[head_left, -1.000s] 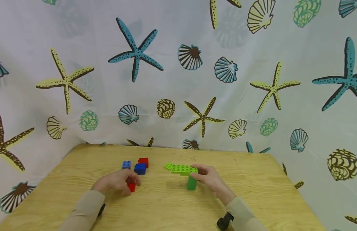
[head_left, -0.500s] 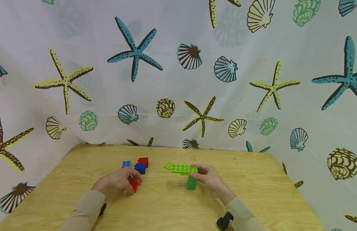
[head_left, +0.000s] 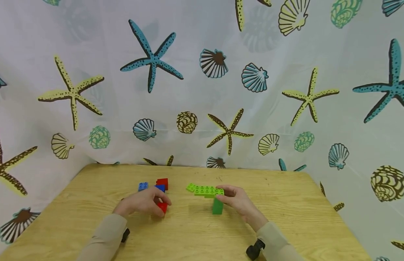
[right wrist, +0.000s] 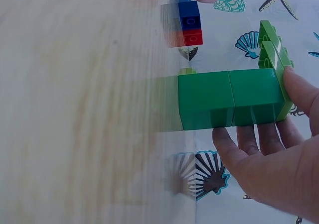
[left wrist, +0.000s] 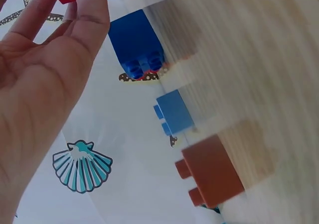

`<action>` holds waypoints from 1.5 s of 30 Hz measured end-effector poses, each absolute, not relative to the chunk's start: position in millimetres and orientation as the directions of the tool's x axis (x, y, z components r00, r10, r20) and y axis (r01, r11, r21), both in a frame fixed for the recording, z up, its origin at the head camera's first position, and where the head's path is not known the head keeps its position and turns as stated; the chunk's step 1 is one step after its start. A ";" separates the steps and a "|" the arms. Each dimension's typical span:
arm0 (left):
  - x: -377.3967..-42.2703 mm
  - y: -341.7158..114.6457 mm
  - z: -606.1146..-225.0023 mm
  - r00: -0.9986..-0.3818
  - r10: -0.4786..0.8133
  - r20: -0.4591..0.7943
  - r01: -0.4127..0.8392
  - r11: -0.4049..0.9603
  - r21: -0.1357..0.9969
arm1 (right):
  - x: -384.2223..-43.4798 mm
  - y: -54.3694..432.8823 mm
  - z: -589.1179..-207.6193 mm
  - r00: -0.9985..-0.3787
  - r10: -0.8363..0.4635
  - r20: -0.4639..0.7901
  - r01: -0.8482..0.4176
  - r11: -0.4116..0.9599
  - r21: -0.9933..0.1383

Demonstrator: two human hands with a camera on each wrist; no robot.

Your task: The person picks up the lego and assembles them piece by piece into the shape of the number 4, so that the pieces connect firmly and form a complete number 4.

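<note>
Currently left hand [head_left: 144, 201] fingers pinching one red brick [head_left: 163, 207], right hand [head_left: 238, 201] gripping green tower [head_left: 217, 205] (two stacked).

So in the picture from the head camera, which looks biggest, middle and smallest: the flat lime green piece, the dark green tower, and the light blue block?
1. The flat lime green piece, the longest.
2. The dark green tower, under its right end.
3. The light blue block, smallest, though it sits a little farther back.
</note>
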State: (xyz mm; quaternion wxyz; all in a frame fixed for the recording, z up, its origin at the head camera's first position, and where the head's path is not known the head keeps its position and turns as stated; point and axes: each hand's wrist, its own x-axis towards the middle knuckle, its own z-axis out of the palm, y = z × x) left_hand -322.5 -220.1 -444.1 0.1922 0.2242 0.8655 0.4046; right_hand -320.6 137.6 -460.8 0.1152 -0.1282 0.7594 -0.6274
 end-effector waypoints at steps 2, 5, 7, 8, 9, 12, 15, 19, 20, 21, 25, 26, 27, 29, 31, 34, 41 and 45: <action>-323.9 -217.0 -444.6 -0.824 0.551 -0.135 0.246 0.561 0.790 | -320.7 137.6 -461.3 -0.941 -0.338 -0.018 -0.046 0.178 -0.983; -325.4 -211.2 -444.0 -0.825 0.553 -0.120 0.257 0.556 0.790 | -321.4 137.4 -462.4 -0.940 -0.341 -0.011 -0.054 0.180 -0.982; -326.3 -206.9 -443.6 -0.828 0.550 -0.110 0.261 0.551 0.793 | -321.8 137.4 -463.1 -0.939 -0.344 -0.011 -0.054 0.179 -0.982; -326.6 -204.7 -443.3 -0.831 0.547 -0.104 0.260 0.545 0.797 | -321.8 137.4 -463.2 -0.939 -0.343 -0.011 -0.054 0.179 -0.982; -326.8 -202.5 -443.0 -0.835 0.541 -0.101 0.252 0.538 0.804 | -321.8 137.6 -463.4 -0.939 -0.345 -0.008 -0.058 0.181 -0.982; -327.6 -196.1 -442.4 -0.849 0.520 -0.096 0.220 0.512 0.830 | -321.8 138.0 -463.9 -0.939 -0.345 -0.010 -0.055 0.177 -0.983; -327.1 -190.1 -441.0 -0.860 0.500 -0.100 0.186 0.490 0.851 | -321.3 138.5 -464.1 -0.938 -0.346 -0.008 -0.055 0.172 -0.984; -326.7 -183.5 -440.2 -0.864 0.499 -0.065 0.202 0.464 0.863 | -320.5 138.4 -462.7 -0.939 -0.345 -0.004 -0.057 0.167 -0.984; -326.6 -182.0 -440.5 -0.866 0.496 -0.054 0.209 0.459 0.863 | -320.3 138.0 -462.3 -0.939 -0.343 -0.004 -0.056 0.166 -0.985; -326.3 -180.4 -440.5 -0.869 0.493 -0.043 0.216 0.457 0.863 | -320.3 137.8 -462.2 -0.939 -0.343 -0.003 -0.056 0.164 -0.985; -326.4 -174.0 -440.1 -0.885 0.466 0.005 0.248 0.460 0.853 | -320.6 137.3 -461.9 -0.942 -0.336 -0.006 -0.050 0.158 -0.986; -326.5 -172.6 -439.8 -0.889 0.458 0.016 0.251 0.457 0.853 | -320.6 137.4 -462.1 -0.941 -0.337 -0.003 -0.054 0.158 -0.986; -326.6 -171.2 -439.7 -0.892 0.450 0.028 0.256 0.454 0.854 | -320.7 137.6 -462.4 -0.941 -0.337 -0.002 -0.054 0.158 -0.986; -327.0 -168.6 -439.7 -0.897 0.440 0.050 0.261 0.435 0.862 | -320.8 137.9 -462.9 -0.942 -0.336 -0.004 -0.052 0.157 -0.986; -326.8 -166.1 -439.5 -0.899 0.432 0.065 0.264 0.418 0.869 | -321.0 137.8 -462.9 -0.941 -0.339 -0.005 -0.050 0.154 -0.987; -326.3 -161.9 -439.3 -0.906 0.417 0.079 0.258 0.394 0.882 | -321.6 137.2 -462.8 -0.940 -0.342 -0.011 -0.042 0.147 -0.988; -327.2 -149.3 -440.3 -0.912 0.390 0.130 0.281 0.360 0.889 | -322.1 137.7 -463.4 -0.937 -0.348 -0.009 -0.042 0.140 -0.989; -325.9 -141.4 -442.1 -0.923 0.362 0.134 0.275 0.375 0.885 | -320.6 137.3 -462.3 -0.936 -0.351 -0.009 -0.046 0.147 -0.988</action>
